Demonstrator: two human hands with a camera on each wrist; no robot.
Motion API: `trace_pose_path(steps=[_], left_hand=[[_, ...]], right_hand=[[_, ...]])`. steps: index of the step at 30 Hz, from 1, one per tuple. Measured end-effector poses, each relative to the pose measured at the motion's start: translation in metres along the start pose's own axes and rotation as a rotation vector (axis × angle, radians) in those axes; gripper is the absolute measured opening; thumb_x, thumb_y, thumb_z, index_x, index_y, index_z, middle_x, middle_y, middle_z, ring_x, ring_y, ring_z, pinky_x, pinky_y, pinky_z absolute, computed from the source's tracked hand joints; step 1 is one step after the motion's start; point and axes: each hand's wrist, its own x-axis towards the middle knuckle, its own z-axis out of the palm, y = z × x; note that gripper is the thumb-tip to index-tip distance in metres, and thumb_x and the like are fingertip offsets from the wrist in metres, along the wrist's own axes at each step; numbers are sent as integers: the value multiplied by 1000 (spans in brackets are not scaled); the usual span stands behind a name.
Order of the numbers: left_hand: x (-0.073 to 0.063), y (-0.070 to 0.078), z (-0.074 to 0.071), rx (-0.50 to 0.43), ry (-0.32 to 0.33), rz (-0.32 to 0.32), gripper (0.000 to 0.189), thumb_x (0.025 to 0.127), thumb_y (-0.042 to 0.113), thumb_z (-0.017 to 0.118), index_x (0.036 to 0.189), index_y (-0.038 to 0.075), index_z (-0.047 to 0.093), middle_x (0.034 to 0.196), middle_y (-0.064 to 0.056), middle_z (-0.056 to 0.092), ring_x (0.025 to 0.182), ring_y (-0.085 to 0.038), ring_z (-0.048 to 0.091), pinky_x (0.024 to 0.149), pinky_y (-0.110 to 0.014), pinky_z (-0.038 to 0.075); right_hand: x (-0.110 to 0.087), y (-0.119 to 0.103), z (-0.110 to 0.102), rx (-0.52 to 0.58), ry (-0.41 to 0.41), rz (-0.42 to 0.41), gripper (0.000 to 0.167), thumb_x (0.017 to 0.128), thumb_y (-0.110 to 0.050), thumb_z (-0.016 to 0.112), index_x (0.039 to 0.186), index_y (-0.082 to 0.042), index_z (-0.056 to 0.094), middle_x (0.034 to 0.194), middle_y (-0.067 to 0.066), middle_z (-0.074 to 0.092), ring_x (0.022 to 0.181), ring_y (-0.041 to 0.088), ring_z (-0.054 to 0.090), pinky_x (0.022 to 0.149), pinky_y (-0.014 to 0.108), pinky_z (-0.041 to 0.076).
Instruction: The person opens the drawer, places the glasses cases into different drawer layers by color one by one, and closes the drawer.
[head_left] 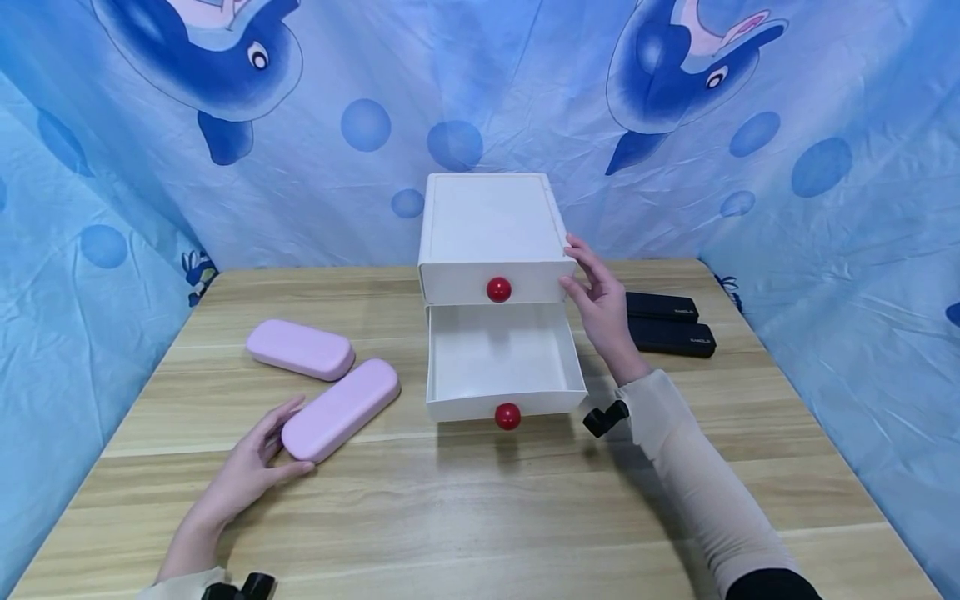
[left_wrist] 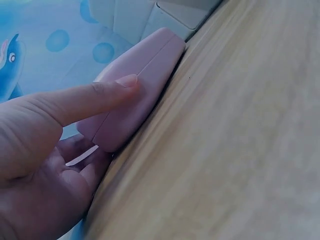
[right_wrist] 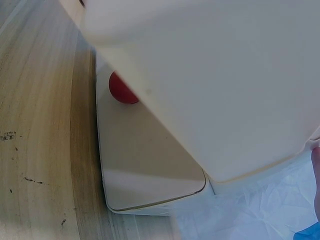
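Observation:
Two pink glasses cases lie on the table at the left, the rear one (head_left: 300,348) and the front one (head_left: 341,410). My left hand (head_left: 243,471) grips the near end of the front case, thumb on one side and fingers on the other. In the left wrist view the thumb overlaps the seam of this pink case (left_wrist: 142,95). A white drawer cabinet (head_left: 491,221) stands at the back, one drawer (head_left: 487,367) pulled out and bare inside. My right hand (head_left: 603,312) rests at the cabinet's front right edge, fingers along its side.
Two black cases (head_left: 671,337) lie right of the cabinet, beside my right hand. A lower drawer front with a red knob (right_wrist: 121,89) shows beneath the pulled-out drawer. Blue dolphin-print cloth (head_left: 487,83) hangs behind the wooden table (head_left: 525,517) and at its sides.

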Motion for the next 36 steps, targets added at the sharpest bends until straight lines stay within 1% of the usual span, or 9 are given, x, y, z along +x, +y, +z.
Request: trace_pose_path(steps=[1, 2, 5, 8, 11, 14, 19, 30, 36], left_hand=[[0, 0, 0, 0, 3, -5, 93, 73, 0, 80, 151, 6, 30, 143, -32, 37, 122, 23, 34, 98, 4, 31], [0, 1, 0, 1, 8, -11, 93, 73, 0, 80, 151, 7, 30, 143, -28, 40, 121, 23, 35, 98, 4, 31], [-1, 1, -1, -8, 27, -18, 92, 73, 0, 80, 151, 7, 31, 141, -6, 46, 120, 23, 38, 98, 4, 32], [-1, 1, -1, -27, 45, -6, 90, 74, -2, 79, 150, 6, 32, 136, 16, 45, 120, 21, 40, 98, 3, 33], [-1, 1, 0, -64, 58, 17, 85, 75, -6, 77, 148, 2, 34, 137, 23, 44, 121, 19, 42, 98, 1, 35], [-1, 1, 0, -129, 49, 16, 81, 76, -10, 74, 146, -2, 35, 137, 25, 44, 120, 18, 44, 95, -2, 42], [0, 0, -2, -210, 33, -43, 76, 79, -9, 72, 146, -2, 37, 136, 27, 43, 117, 18, 45, 90, -6, 48], [2, 6, -1, -123, 51, -117, 75, 81, 2, 76, 145, 0, 39, 130, 29, 42, 114, 22, 44, 88, -5, 48], [4, 11, -1, -33, 71, -173, 74, 81, 10, 78, 145, 3, 41, 129, 23, 44, 111, 22, 43, 84, -3, 47]], right_hand=[[0, 0, 0, 0, 0, 0, 39, 95, -2, 58, 133, 5, 51, 152, 6, 43, 141, 16, 40, 100, 17, 49], [0, 0, 0, -1, 1, 0, 39, 95, -2, 58, 133, 5, 51, 152, 6, 43, 141, 16, 40, 99, 17, 49], [0, 1, 0, 0, 3, 2, 39, 95, -2, 58, 133, 5, 51, 152, 6, 43, 141, 16, 40, 99, 17, 50], [0, 1, 0, -1, 7, 3, 39, 95, -2, 58, 133, 5, 52, 152, 6, 43, 141, 16, 40, 99, 17, 49], [0, 1, 0, 4, 9, 5, 39, 95, -2, 58, 133, 6, 52, 152, 7, 42, 141, 16, 40, 99, 17, 49], [0, 1, 1, 11, 10, 2, 39, 95, -1, 58, 132, 6, 52, 152, 8, 42, 141, 16, 40, 98, 17, 50], [0, 1, 1, 11, 11, -2, 39, 95, -1, 58, 132, 6, 51, 152, 7, 43, 140, 16, 40, 98, 17, 50], [-1, 0, -1, -3, 9, 13, 40, 95, -3, 58, 133, 4, 51, 152, 5, 43, 141, 17, 40, 101, 19, 48], [0, 2, -1, 6, 2, 16, 40, 95, -3, 58, 134, 4, 51, 152, 4, 43, 141, 17, 40, 102, 19, 48]])
